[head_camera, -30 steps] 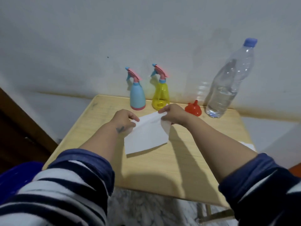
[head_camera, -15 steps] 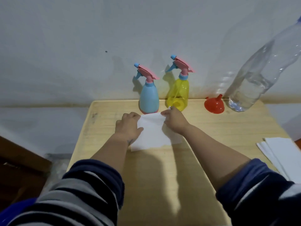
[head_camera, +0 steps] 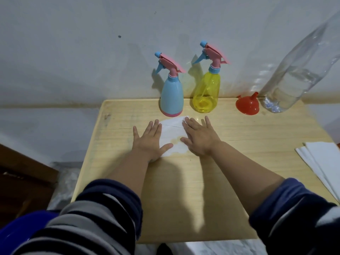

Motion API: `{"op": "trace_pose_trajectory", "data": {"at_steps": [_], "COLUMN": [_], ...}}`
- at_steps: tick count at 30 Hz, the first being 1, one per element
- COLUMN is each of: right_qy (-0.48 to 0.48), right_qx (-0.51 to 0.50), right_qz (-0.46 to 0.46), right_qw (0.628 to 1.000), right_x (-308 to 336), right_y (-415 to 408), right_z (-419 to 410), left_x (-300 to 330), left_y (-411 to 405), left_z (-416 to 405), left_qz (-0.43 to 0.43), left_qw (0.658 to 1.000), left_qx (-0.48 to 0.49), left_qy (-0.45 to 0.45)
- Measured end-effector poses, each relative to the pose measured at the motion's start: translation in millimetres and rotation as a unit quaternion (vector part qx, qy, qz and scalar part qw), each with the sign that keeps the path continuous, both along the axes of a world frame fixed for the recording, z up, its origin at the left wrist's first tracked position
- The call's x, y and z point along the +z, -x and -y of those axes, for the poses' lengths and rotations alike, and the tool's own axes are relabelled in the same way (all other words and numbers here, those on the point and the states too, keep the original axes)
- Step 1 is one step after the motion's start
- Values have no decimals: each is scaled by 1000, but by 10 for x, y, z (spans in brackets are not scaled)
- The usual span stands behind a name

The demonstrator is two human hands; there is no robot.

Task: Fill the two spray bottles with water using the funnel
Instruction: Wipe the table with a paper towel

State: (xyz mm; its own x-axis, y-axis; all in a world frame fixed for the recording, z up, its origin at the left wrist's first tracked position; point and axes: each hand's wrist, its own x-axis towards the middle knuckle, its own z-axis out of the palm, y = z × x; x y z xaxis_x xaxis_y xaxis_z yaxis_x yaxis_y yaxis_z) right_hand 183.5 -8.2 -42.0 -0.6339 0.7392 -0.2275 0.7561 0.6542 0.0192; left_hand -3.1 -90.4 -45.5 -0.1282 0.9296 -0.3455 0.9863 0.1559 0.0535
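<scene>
Pressing flat with fingers spread, the left hand (head_camera: 150, 139) and right hand (head_camera: 199, 137) lay on the white tissue (head_camera: 172, 134), where earlier they pinched its edges. The blue spray bottle (head_camera: 172, 97), yellow spray bottle (head_camera: 207, 91), red funnel (head_camera: 247, 104) and water bottle (head_camera: 292, 83) stood along the table's (head_camera: 239, 172) far edge

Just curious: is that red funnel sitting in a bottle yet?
No. The red funnel rests wide mouth down on the table.

counter (head_camera: 230, 162): pale wood grain, matt | blue spray bottle (head_camera: 172, 96): opaque smooth plastic | yellow spray bottle (head_camera: 207, 92) beside it: translucent glossy plastic | funnel (head_camera: 247, 105): red plastic | water bottle (head_camera: 294, 78): clear plastic | tissue (head_camera: 172, 135): white paper, partly wet
</scene>
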Motion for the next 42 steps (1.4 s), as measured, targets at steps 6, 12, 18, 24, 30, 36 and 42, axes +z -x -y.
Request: {"op": "trace_pose_trajectory", "data": {"at_steps": [6,12,18,24,30,36,42], "right_qy": [-12,-19,-16,-21,-32,-24,-22], "right_qx": [1,3,15,29,40,55,61], "right_qz": [10,-19,-60,-107,-112,-120,-167], "right_qw": [1000,1000,998,994,992,991,984], "right_x": [-29,-24,-47,-64,-125,-136,-164], "right_y": [-93,-260,-487,-800,-1083,-1316,-1509], "right_z": [148,417,723,1137,1501,1824,2033], "left_x": [4,6,14,15,-42,-61,-109], "left_y": [-40,-164,-398,-702,-1000,-1200,-1381], "left_z": [125,329,685,1158,1632,1957,2213], "left_qz": [-7,-14,-22,-27,-10,8,80], "left_qw": [1000,1000,1000,1000,1000,999,988], "left_qx": [-20,-26,-16,4,27,38,73], "left_qy": [4,6,5,3,-11,-20,-105]}}
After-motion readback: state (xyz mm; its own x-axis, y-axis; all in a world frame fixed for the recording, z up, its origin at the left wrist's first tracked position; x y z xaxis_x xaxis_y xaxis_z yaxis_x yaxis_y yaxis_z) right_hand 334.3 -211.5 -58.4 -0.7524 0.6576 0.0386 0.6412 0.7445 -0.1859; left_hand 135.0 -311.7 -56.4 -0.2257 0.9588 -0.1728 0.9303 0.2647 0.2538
